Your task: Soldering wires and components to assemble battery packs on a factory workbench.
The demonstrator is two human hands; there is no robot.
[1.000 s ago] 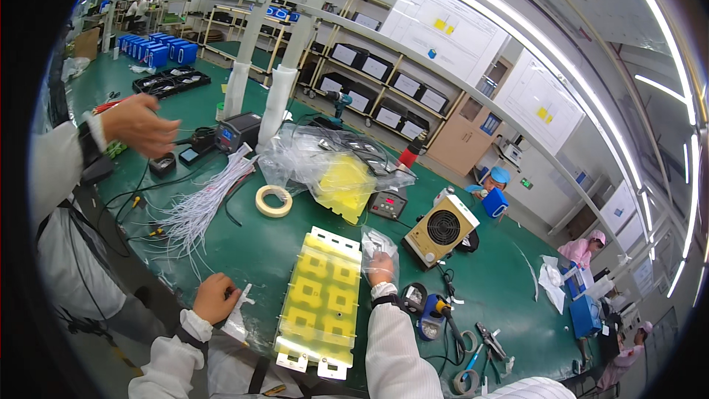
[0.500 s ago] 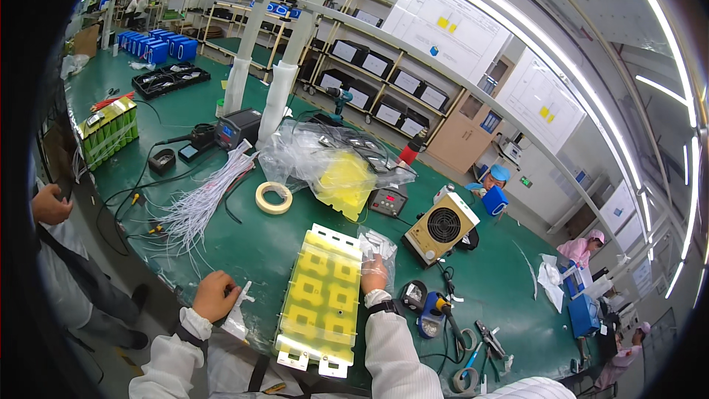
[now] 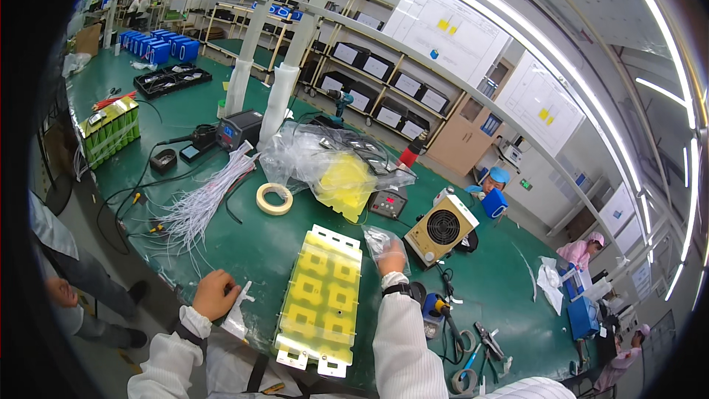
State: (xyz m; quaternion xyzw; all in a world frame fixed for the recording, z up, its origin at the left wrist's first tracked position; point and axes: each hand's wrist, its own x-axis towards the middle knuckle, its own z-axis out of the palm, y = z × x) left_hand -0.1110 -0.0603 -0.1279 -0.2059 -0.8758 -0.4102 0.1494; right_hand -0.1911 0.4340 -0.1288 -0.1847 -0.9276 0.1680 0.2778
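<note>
Head view, on my remote feed: what do you record for the right hand (image 3: pixel 391 258)?

I record its fingers bent against a clear plastic bag (image 3: pixel 376 239). The film hides part of them, so I cannot tell whether they grip anything.

And the left hand (image 3: pixel 214 294)?

I note its fingers curled inward at the near side of the green table (image 3: pixel 509 273). I cannot tell whether they are closed on anything. A clear plastic piece (image 3: pixel 235 318) with a white strip lies just beside their tips.

Where do I log the yellow panel (image 3: pixel 320 297)?

Between the two hands: right of the left fingers, left of the right ones. It lies lengthwise, with white ends and square-shaped openings.

Surroundings, for my sheet?

Beyond the right fingers, and to their right, stands a tan fan unit (image 3: pixel 427 239). Nearer to me than those fingers, also to their right, I find a soldering iron (image 3: pixel 444 308) at a blue stand (image 3: pixel 431 318). Beyond the left fingers lie a bundle of white wires (image 3: pixel 199 210) and, farther right, a tape roll (image 3: pixel 273 210).
</note>
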